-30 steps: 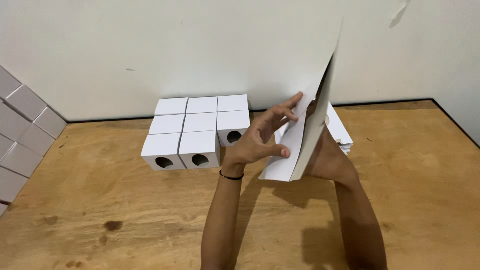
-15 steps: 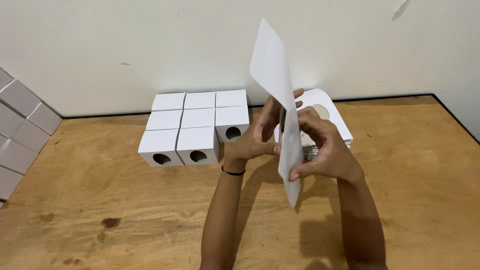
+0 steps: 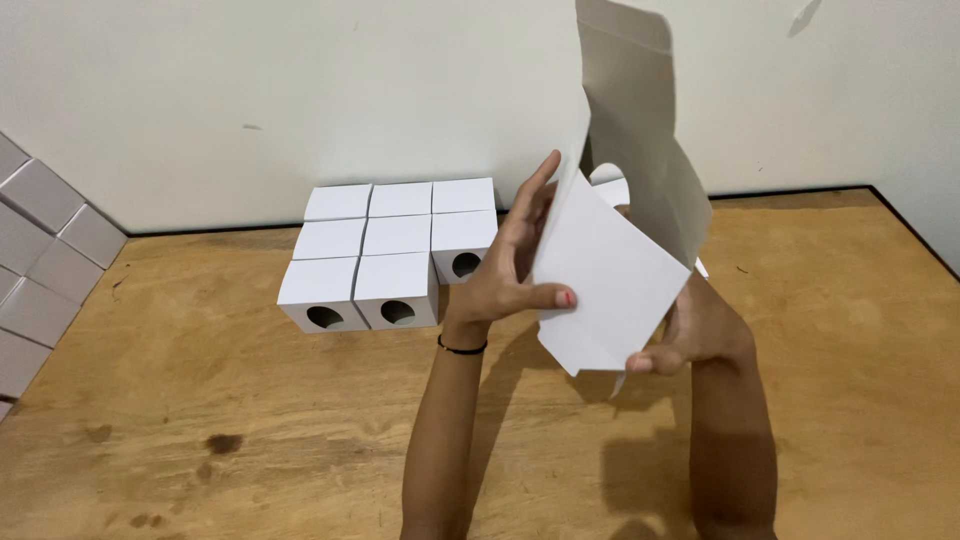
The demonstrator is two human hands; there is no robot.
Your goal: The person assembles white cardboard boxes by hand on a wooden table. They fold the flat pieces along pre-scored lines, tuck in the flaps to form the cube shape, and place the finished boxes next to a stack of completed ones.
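While its long axis runs up and away toward the tabletop's [image 3: 820, 300] far edge, the flat white box blank [image 3: 610, 270] is clamped between left hand [image 3: 510, 275] and right hand [image 3: 700, 335], equally near

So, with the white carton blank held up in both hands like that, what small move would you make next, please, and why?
Probably press the carton blank open into a square tube: the left hand and right hand grip opposite sides, and it is only partly unfolded.
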